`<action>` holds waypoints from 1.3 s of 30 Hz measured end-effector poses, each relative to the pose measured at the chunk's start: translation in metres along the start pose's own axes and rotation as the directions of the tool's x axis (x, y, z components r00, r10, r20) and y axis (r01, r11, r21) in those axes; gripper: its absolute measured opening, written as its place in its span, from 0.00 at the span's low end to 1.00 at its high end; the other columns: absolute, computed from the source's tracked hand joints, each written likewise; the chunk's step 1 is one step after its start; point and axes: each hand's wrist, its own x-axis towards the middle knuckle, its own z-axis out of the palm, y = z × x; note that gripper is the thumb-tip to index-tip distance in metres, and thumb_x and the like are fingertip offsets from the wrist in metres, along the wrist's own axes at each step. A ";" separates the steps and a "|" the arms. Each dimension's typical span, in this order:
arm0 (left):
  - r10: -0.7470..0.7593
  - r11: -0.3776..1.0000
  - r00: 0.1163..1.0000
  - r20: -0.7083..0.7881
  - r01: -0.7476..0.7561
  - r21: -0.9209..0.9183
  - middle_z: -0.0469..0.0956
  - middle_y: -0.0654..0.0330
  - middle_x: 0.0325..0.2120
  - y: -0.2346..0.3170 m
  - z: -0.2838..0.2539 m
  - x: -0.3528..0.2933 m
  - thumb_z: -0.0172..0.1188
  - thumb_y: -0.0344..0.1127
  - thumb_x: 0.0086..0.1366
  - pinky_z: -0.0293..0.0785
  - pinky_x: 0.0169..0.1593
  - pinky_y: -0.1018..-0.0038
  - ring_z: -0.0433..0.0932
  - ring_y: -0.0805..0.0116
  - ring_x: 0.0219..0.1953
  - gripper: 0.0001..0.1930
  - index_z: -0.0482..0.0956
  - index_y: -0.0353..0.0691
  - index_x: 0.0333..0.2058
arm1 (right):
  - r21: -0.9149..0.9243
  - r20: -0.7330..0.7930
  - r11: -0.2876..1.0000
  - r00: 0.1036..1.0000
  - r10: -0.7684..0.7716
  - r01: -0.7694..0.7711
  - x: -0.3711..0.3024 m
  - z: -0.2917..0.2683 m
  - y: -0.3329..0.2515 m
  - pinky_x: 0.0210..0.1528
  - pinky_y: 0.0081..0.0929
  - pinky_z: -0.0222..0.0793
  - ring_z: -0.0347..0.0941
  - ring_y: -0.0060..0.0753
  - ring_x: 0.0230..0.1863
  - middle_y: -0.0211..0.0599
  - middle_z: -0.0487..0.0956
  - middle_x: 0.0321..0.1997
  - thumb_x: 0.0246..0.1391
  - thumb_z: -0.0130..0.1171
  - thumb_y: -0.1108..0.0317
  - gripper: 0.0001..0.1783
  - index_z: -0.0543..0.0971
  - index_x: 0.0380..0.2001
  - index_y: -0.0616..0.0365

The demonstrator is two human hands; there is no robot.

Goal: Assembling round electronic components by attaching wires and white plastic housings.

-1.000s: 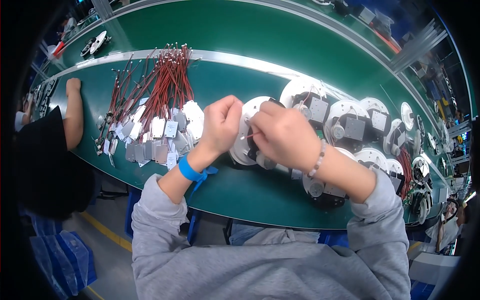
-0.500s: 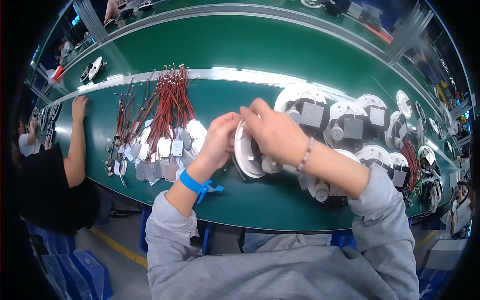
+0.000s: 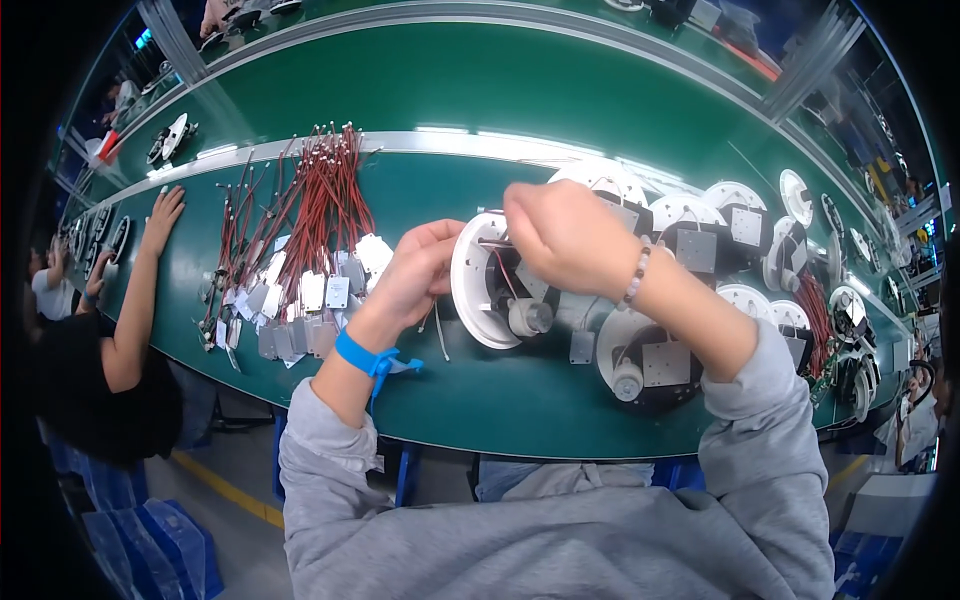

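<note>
My left hand (image 3: pixel 412 275) grips a round white housing (image 3: pixel 475 290) by its left edge, above the bench. The housing stands tilted, its inside turned to the right, where a small cylindrical motor (image 3: pixel 530 317) and thin red wires show. At the top rim my right hand (image 3: pixel 570 238) is closed, its fingertips pinched together; what is between them is hidden. A thin pale cable (image 3: pixel 441 335) dangles below my left hand. A grey metal plate with a wire (image 3: pixel 582 346) lies on the bench just right of the housing.
Left of my hands lies a heap of red wire bundles (image 3: pixel 325 190) with flat silver plates (image 3: pixel 312 290). Several similar white housings (image 3: pixel 655 365) crowd the right side. A co-worker's hand (image 3: pixel 163 212) rests on the green bench (image 3: pixel 480 410) at far left, near a metal rail (image 3: pixel 450 148).
The housing has turned so more of its inside, with motor and wires, shows. Both my hands stay on it. The co-worker's arm at left has shifted slightly.
</note>
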 end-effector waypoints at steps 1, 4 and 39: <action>-0.002 1.000 1.000 0.001 0.002 0.000 0.72 0.65 0.22 0.000 0.002 0.000 0.48 0.30 0.56 0.49 0.13 0.91 0.62 0.88 0.15 0.06 0.70 0.34 0.31 | 0.060 0.066 0.998 0.998 -0.005 0.001 -0.001 0.002 0.004 0.23 0.36 0.61 0.66 0.51 0.20 0.49 0.69 0.14 0.47 0.43 0.67 0.12 0.68 0.17 0.63; 0.000 1.000 1.000 -0.019 0.000 0.021 0.71 0.65 0.21 0.001 0.004 0.003 0.48 0.30 0.56 0.48 0.13 0.91 0.61 0.88 0.14 0.06 0.70 0.33 0.31 | -0.013 0.022 0.994 0.994 -0.107 0.108 -0.003 0.010 0.016 0.24 0.35 0.63 0.67 0.46 0.20 0.45 0.70 0.16 0.41 0.49 0.70 0.08 0.70 0.14 0.63; 0.074 0.986 0.992 0.104 -0.088 0.144 0.73 0.56 0.34 -0.010 -0.016 0.005 0.52 0.30 0.55 0.69 0.39 0.78 0.72 0.73 0.34 0.14 0.71 0.28 0.39 | -0.443 0.233 0.854 0.955 -0.183 0.272 -0.001 0.016 -0.022 0.29 0.31 0.66 0.67 0.42 0.30 0.45 0.69 0.25 0.25 0.53 0.77 0.09 0.71 0.19 0.64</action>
